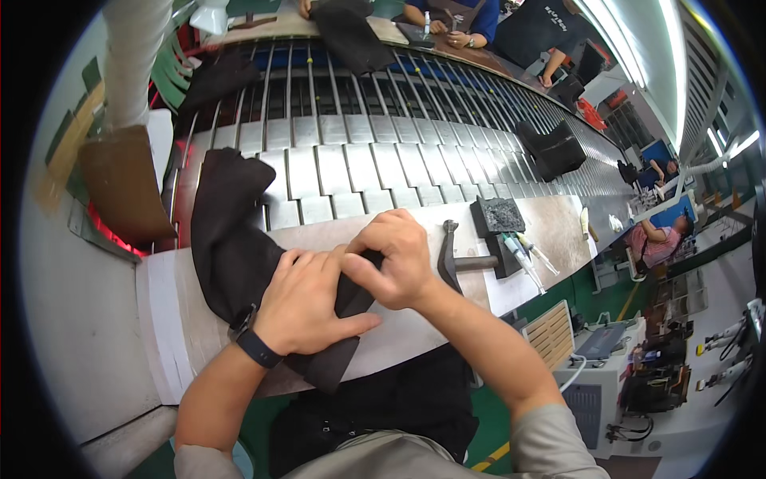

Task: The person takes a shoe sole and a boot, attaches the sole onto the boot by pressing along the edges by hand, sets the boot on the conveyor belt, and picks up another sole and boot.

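Note:
A dark brown boot [227,231], soft-looking like suede, lies bent across the pale worktop in front of me. One end reaches the metal slats; the other hangs over the near edge. My left hand [307,299], with a dark band on the wrist, rests flat on it, fingers forward and thumb spread to the right. Just right of that, my right hand [391,259] is curled, thumb and fingers closed at the boot's dark material. What exactly lies between those fingertips is hidden. A hammer [452,259] with a curved head lies right of my right hand.
Beside the hammer stand a rough black block [499,216] and several slim white pens or tubes [523,257]. Beyond the worktop [415,339] runs a slatted metal conveyor [363,168] carrying a dark boot [552,150]. Other people [459,24] work at its far side. A brown board [128,188] stands left.

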The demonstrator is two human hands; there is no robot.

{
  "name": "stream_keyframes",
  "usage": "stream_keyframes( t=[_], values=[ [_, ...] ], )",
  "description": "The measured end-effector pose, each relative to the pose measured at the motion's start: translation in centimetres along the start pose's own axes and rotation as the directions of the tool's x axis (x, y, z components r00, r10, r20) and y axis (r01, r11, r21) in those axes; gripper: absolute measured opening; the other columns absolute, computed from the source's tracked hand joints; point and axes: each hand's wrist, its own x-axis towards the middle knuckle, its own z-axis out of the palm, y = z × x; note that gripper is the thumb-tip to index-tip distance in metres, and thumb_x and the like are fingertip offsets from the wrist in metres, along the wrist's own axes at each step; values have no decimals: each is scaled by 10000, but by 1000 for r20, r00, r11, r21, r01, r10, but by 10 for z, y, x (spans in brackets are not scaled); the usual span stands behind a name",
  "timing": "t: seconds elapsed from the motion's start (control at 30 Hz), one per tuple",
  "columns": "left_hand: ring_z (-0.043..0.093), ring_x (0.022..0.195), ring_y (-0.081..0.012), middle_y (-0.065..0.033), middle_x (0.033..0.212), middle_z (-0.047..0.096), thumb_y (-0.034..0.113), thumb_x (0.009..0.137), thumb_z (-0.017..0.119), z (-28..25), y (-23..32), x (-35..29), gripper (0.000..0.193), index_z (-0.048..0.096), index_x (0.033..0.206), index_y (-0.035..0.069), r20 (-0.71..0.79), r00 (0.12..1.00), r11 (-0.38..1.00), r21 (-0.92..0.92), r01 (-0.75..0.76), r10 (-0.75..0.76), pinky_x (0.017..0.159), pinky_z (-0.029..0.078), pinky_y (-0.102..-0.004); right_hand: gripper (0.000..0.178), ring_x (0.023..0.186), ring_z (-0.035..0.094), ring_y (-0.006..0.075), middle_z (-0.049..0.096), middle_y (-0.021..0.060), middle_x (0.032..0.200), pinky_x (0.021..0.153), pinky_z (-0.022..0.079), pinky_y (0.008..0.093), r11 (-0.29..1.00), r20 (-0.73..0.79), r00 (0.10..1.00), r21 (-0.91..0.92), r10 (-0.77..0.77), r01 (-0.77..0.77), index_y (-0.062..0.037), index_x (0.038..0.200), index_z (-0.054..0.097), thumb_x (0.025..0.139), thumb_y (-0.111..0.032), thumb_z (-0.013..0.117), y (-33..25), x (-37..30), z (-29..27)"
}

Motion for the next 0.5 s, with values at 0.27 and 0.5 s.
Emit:
stream_keyframes(
  t=[0.27, 0.5],
  values=[
    [639, 1080, -374, -176, 1126, 714, 616, 839, 819, -1, 1, -4, 747, 687, 1256, 10, -21, 1000, 1000, -6, -1, 0, 1022, 428, -457, 234, 578, 545, 276, 640, 71, 636, 673, 409, 402, 999, -265, 964, 53, 18, -4, -84, 658, 675, 802, -218, 802, 1, -6, 18],
    [651, 1161, -381, -189, 1197, 727, 602, 845, 814, 6, 8, -7, 728, 695, 1280, 31, -69, 997, 998, 42, -40, 43, 1043, 428, -464, 294, 800, 672, 299, 692, 90, 715, 967, 480, 470, 998, -314, 949, -46, 22, -38, -70, 708, 721, 857, -316, 781, -10, -12, 16]
  ],
)
